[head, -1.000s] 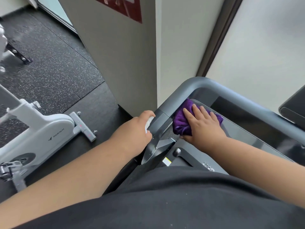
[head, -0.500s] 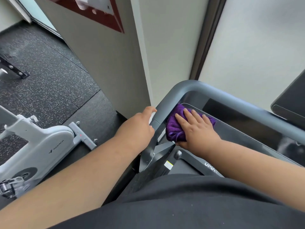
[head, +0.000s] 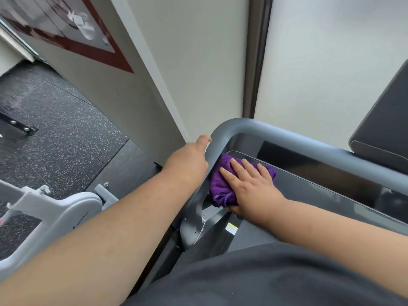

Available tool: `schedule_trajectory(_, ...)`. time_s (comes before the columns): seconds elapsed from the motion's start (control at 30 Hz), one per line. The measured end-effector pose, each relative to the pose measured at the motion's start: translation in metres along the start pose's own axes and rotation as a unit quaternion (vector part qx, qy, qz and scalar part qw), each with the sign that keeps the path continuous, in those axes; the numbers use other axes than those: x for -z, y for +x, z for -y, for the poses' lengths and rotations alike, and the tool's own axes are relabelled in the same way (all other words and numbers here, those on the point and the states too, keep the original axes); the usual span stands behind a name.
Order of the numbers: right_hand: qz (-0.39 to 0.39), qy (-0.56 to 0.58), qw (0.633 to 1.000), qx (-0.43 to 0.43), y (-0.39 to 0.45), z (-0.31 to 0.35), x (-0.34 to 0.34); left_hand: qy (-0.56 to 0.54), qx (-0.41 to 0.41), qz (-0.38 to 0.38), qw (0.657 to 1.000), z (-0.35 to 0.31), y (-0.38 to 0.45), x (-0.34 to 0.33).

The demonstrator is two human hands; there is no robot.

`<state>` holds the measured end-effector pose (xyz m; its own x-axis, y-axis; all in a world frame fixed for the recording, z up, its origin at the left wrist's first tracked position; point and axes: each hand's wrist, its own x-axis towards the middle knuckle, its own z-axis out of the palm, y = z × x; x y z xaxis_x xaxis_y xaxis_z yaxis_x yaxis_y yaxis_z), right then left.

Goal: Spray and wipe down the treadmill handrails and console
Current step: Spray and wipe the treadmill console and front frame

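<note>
Down at the near end of the treadmill, a dark shirt fills the bottom of the view and both forearms reach out past it. Right hand (head: pixel 254 186) lies flat with fingers spread, pressing a bunched purple cloth (head: pixel 220 188) onto the left near corner of the console (head: pixel 331 195), right where it meets the handrail (head: pixel 276 131). Compared with a second ago the cloth and hand have slid a bit further up along that corner toward the rail's bend, so I'd guess this is mid-wipe on the console edge, with most of the glossy panel off to the right not visibly reached yet.

Left hand (head: pixel 187 160) sits on the outside of the left handrail, curled around something white (head: pixel 207 146) that only peeks out by the thumb. Could be the spray bottle, honestly can't tell. It has moved up the rail too, keeping pace with the cloth.

Containers: none I can make out apart from that maybe-bottle, and what's in it isn't visible.

Off to the left on the speckled rubber floor (head: pixel 66 133) is a white exercise bike (head: pixel 55 215). Further back is a pale wall with a red-edged poster (head: pixel 72 29), and a dark screen (head: pixel 386 120) at the far right.
</note>
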<state>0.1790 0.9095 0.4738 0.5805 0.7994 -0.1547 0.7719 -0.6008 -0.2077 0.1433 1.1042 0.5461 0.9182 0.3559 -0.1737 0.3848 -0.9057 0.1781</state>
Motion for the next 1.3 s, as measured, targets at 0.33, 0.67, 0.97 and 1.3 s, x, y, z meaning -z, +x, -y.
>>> schedule_trajectory(0.33, -0.004, 0.032, 0.999, 0.020, -0.001, -0.002, 0.005, 0.008, -0.063, 0.002, 0.998, -0.067, 0.071, -0.002)
schedule_trajectory(0.67, -0.012, 0.040, 0.999, 0.031, -0.008, -0.008, 0.014, -0.005, -0.122, -0.005, 0.993, -0.108, 0.075, -0.007)
schedule_trajectory(0.97, -0.022, 0.075, 0.996, 0.031, -0.023, -0.017, 0.019, -0.050, -0.123, 0.034, 0.991, -0.129, 0.070, -0.014)
schedule_trajectory(1.3, -0.299, 0.357, 0.872, -0.152, -0.022, -0.062, 0.073, -0.295, 0.020, -0.090, 0.951, -0.028, -0.026, 0.002)
